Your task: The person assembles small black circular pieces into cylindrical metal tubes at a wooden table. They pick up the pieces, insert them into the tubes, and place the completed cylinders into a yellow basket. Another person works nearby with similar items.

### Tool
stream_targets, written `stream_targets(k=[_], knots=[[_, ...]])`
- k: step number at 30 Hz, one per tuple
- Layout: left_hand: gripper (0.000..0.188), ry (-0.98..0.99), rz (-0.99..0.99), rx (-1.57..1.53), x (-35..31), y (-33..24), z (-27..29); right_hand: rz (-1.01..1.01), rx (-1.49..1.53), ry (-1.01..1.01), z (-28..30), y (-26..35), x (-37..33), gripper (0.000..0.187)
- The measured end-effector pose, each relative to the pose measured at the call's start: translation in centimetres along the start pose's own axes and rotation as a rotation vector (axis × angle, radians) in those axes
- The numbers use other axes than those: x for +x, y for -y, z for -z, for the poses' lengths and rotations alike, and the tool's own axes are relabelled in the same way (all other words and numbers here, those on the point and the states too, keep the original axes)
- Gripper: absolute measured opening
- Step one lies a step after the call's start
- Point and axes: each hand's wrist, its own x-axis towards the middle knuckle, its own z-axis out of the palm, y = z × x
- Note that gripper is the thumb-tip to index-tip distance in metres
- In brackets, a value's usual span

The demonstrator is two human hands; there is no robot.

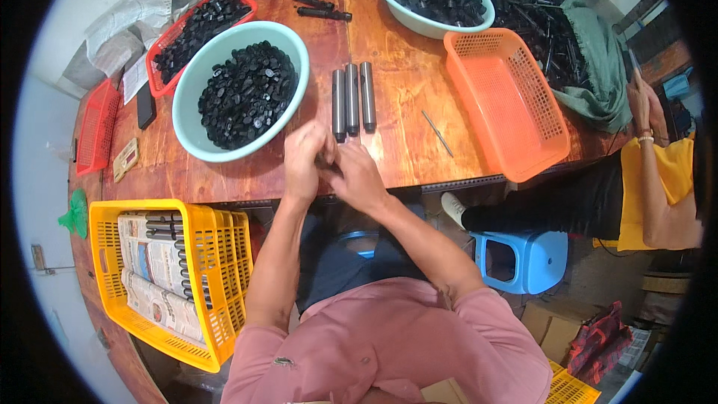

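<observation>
My left hand (304, 158) and my right hand (360, 179) meet at the table's front edge, fingers bent and pressed together. Between them a small dark bit shows; the fingers hide the rest, so its kind cannot be made out. Just beyond my hands, three grey metal cylinders (351, 101) with dark ends lie side by side, pointing away from me. To the left of them stands a pale green basin (296, 52) heaped with small black caps (247, 97). A thin metal rod (437, 133) rests on the wood to the right.
An orange basket (479, 97) stands right, below a second basin (426, 26) of black parts. Black tubes (321, 11) lie at the back. Left are red baskets (97, 127), a phone (146, 107) and a yellow crate (217, 254). A co-worker (658, 172) sits right, near a blue stool (538, 262).
</observation>
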Motion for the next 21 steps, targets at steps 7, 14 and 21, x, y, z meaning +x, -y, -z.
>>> stream_targets(k=[7, 14, 21], knots=[[0.044, -0.137, 0.421, -0.789, -3.1, -1.0, -1.4, -0.777, 0.826, 0.219, 4.5, 4.7, -5.7, 0.027], [0.041, -0.100, 0.477, -1.071, -9.0, 4.2, -2.8, -0.907, 0.975, 0.363, 6.3, 4.2, -9.9, 0.039], [0.037, -0.146, 0.505, -1.016, -9.6, 3.8, -2.7, -0.996, 1.037, 0.405, 6.3, 4.4, -10.7, 0.042]])
